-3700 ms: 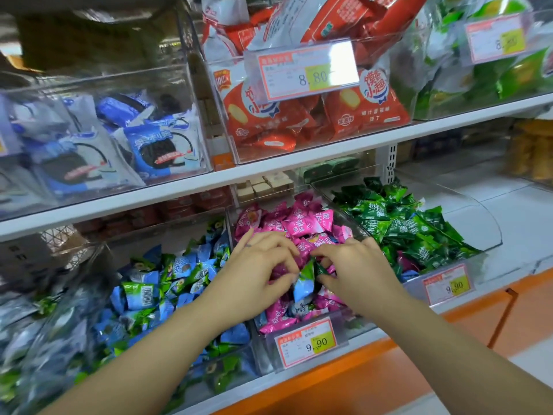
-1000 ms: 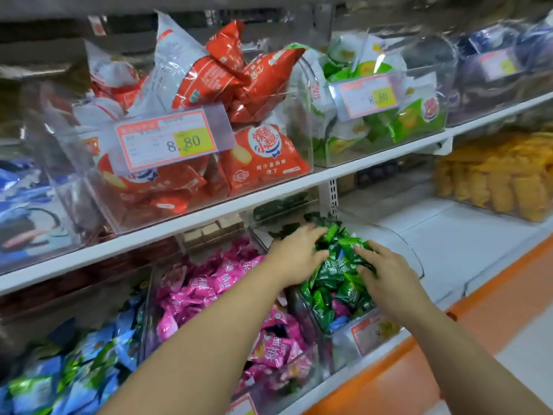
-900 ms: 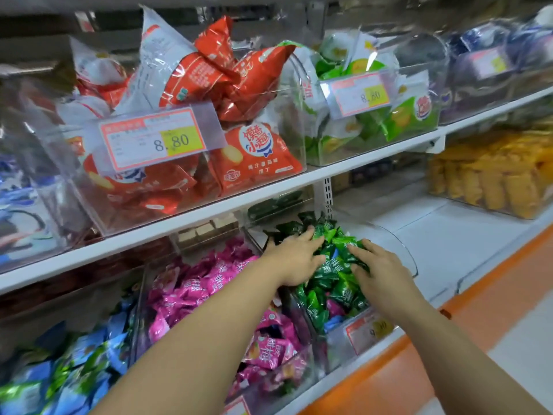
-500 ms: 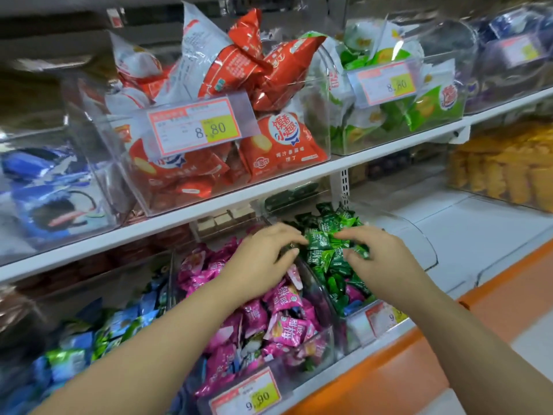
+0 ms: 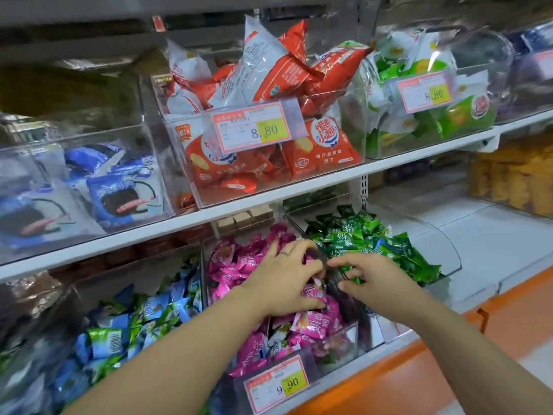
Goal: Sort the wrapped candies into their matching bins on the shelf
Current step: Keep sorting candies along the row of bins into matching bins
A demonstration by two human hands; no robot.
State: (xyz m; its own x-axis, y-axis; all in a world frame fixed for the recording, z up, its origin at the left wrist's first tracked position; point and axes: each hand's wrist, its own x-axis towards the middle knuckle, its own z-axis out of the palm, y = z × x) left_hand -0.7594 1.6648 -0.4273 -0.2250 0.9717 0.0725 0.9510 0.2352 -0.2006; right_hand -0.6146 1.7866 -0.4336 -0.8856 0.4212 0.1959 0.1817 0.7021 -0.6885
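Where heaped, glossy pink candies (image 5: 239, 265), green candies (image 5: 401, 250)

The person is wearing a thin band (image 5: 286, 253) on a finger of the left hand (image 5: 284, 283), both forearms (image 5: 179, 357) showing bare.

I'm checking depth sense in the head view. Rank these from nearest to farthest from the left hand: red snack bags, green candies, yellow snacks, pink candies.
1. pink candies: right under the left hand, touching it.
2. green candies: next bin to the right.
3. red snack bags: on the shelf above.
4. yellow snacks: far right, set back.
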